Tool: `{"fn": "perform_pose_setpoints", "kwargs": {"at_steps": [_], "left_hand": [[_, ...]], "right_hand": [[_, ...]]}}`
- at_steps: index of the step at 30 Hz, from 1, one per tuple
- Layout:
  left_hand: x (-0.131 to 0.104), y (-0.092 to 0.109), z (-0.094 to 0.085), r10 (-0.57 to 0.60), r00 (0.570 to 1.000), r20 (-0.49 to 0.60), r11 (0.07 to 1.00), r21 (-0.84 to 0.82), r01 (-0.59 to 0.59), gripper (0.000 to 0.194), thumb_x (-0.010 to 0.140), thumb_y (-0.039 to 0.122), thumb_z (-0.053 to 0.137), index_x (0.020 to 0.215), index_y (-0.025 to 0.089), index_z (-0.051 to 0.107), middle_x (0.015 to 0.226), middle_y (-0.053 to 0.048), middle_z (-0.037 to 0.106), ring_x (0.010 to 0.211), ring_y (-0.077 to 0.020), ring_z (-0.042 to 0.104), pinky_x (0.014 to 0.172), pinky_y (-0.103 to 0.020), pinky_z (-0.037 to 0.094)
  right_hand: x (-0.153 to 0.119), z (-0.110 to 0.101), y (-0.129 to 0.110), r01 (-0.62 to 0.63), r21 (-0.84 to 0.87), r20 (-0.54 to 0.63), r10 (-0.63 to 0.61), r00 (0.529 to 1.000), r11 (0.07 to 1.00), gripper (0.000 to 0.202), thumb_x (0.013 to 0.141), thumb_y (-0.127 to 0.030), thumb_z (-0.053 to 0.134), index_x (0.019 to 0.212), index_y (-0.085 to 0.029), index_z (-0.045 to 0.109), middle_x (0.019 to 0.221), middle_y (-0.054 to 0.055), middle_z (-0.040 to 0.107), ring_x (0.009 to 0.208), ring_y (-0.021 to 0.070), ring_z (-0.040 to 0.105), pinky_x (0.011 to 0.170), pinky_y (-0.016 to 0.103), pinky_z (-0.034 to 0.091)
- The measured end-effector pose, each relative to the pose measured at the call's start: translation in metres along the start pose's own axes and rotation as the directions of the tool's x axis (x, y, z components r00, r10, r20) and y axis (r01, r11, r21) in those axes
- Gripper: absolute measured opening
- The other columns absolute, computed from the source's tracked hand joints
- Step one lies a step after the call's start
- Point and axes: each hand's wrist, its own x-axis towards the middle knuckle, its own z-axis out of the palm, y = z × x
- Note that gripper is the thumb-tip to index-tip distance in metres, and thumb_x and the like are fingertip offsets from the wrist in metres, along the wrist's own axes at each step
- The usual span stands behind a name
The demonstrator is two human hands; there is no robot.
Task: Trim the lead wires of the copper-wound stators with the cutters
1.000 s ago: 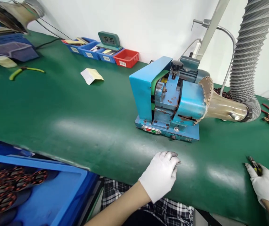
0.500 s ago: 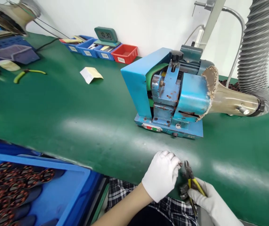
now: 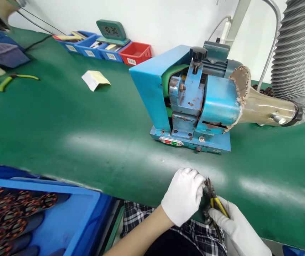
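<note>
My left hand point(image 3: 184, 195), in a white glove, is closed with its fingertips on something small and dark that I cannot make out. Gloved too, my right hand point(image 3: 231, 220) is wrapped round the yellow handles of cutting pliers point(image 3: 213, 195). The jaws of the pliers point up and lie right beside my left fingertips. Below the jaws, between the two hands, is a dark metallic object point(image 3: 208, 214), partly hidden by my right hand and the pliers. Both hands are at the front edge of the green table point(image 3: 131, 170).
A blue belt machine point(image 3: 187, 103) stands behind my hands, joined to a grey hose point(image 3: 291, 49). At the lower left, a blue tray point(image 3: 58, 220) holds several dark ring-ended parts. Farther back are folded paper point(image 3: 95, 80), small bins point(image 3: 135, 53), a clock point(image 3: 111, 30) and green-handled pliers point(image 3: 6, 82).
The pliers in my right hand have moved up and left, so their jaws are now close against my left fingertips. The whole view has shifted slightly.
</note>
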Motion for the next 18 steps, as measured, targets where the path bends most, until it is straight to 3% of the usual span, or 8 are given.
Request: {"fn": "perform_pose_setpoints", "kwargs": {"at_steps": [10,14,18], "left_hand": [[-0.001,-0.001,-0.001,0.036,0.999,0.012,0.999,0.019,-0.036,0.016,0.081,0.013,0.041,0.088,0.019,0.054,0.086,-0.005,0.055,0.082,-0.0224,0.048,0.075,-0.038,0.041],[-0.002,-0.002,0.001,0.044,0.999,0.018,0.998,0.032,-0.045,0.015,0.081,0.012,0.042,0.086,0.019,0.054,0.086,-0.005,0.054,0.083,-0.0227,0.048,0.076,-0.039,0.041],[-0.002,-0.004,0.004,0.046,0.998,-0.044,0.998,0.032,-0.045,0.019,0.083,0.012,0.039,0.086,0.018,0.056,0.086,-0.006,0.056,0.082,-0.023,0.05,0.076,-0.04,0.042]], "right_hand": [[0.005,0.012,0.001,-0.092,0.042,-0.19,0.099,0.977,0.995,0.05,0.058,-0.047,0.074,0.094,-0.014,0.061,0.089,0.008,0.066,0.093,0.0269,0.058,0.088,0.037,0.042],[0.005,0.008,0.003,-0.052,0.246,-0.177,0.098,0.979,0.968,0.04,0.062,-0.045,0.075,0.085,-0.015,0.061,0.076,0.004,0.064,0.078,0.02,0.058,0.075,0.03,0.046],[0.002,0.007,0.004,-0.02,0.535,-0.047,0.054,0.997,0.845,0.021,0.069,-0.032,0.072,0.08,-0.019,0.06,0.069,0.0,0.061,0.067,0.0144,0.058,0.073,0.029,0.046]]}}
